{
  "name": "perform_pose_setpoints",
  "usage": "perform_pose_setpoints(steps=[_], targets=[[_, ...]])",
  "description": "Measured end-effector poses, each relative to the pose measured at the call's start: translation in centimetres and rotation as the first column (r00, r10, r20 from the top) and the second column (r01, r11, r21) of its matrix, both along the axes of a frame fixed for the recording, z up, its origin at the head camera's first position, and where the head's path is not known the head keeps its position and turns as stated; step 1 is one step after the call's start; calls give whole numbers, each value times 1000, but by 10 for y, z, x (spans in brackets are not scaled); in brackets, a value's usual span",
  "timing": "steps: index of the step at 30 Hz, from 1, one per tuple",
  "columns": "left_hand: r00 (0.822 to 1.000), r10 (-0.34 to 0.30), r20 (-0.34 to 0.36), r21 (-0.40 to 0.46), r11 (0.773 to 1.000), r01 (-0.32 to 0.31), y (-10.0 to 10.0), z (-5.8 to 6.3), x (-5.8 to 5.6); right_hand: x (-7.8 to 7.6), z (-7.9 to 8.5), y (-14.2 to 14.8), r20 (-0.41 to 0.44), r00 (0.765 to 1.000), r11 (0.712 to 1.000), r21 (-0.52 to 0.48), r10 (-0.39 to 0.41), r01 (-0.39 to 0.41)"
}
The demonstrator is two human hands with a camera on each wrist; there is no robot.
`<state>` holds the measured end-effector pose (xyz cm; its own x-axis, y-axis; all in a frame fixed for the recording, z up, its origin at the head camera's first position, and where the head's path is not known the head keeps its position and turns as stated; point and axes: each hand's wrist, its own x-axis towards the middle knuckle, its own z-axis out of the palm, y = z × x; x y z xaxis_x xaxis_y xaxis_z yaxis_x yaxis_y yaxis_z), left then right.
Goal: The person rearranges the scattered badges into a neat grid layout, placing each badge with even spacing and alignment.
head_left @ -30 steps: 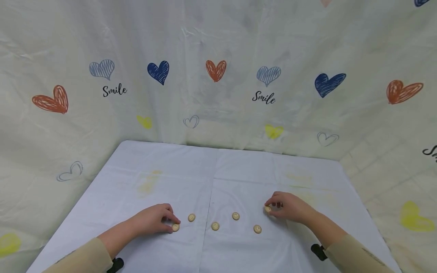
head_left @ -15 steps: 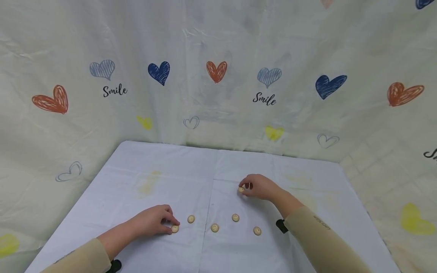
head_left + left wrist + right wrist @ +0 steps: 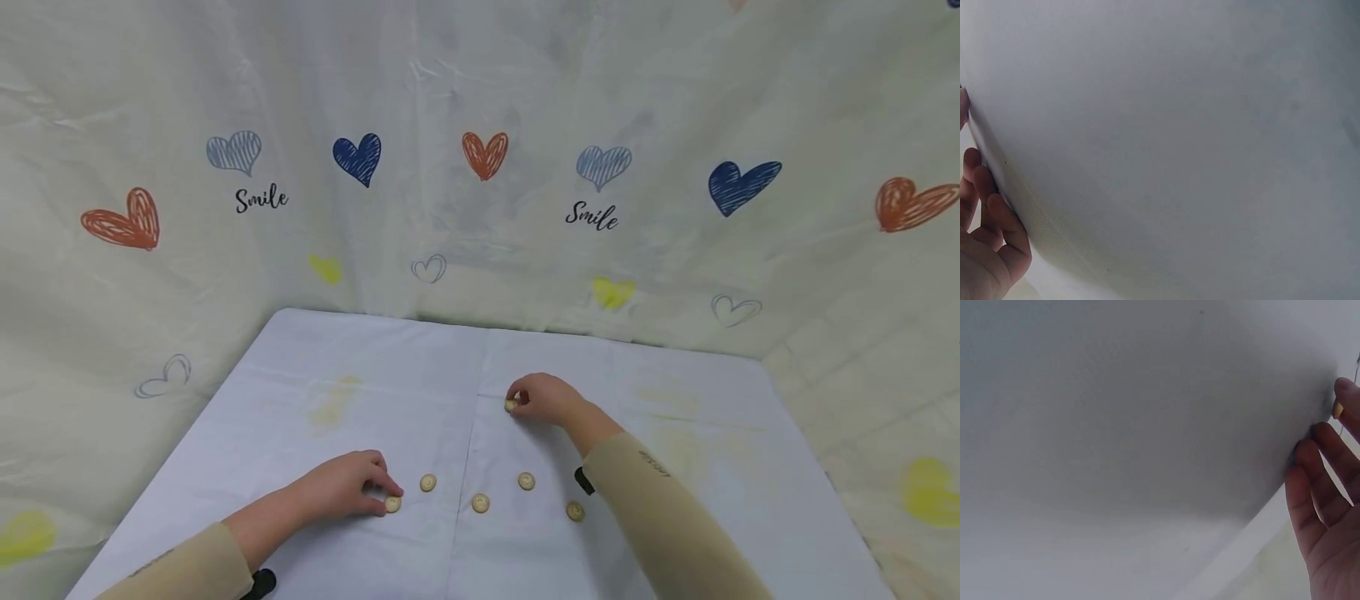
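Observation:
My left hand (image 3: 348, 485) pinches a round beige button (image 3: 393, 504) between thumb and forefinger at the left of the white table; in the left wrist view that button is out of sight. Farther back, near the table's middle crease, my right hand (image 3: 549, 399) holds a second button (image 3: 511, 406) by its edges. The right wrist view shows a sliver of this button (image 3: 1337, 410) between the fingertips, close to the cloth. The other fingers of both hands lie near or against the cloth in the wrist views.
Several more buttons lie flat between and in front of the hands: one button (image 3: 427, 482) beside the left hand, another button (image 3: 481, 502), a button (image 3: 527, 481) and a rightmost button (image 3: 575, 511). A heart-printed curtain (image 3: 525, 250) stands behind the white-covered table (image 3: 390, 367).
My right hand has carried its button from the right side leftward and farther back, toward the table's middle. My left hand and the loose buttons stay in place on the table.

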<state>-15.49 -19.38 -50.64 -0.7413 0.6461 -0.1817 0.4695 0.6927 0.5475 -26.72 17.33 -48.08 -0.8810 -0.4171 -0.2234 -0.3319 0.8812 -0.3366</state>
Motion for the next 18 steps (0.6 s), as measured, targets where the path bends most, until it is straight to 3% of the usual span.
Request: perform_pose_setpoints(steps=[9, 18], targets=[[1000, -3, -2, -5, 1000, 3, 2, 2, 1, -1, -5, -5, 9, 999, 999, 13, -36, 36], [1000, 13, 2, -10, 1000, -13, 3, 6, 2, 1, -5, 0, 7, 999, 997, -58, -41, 41]])
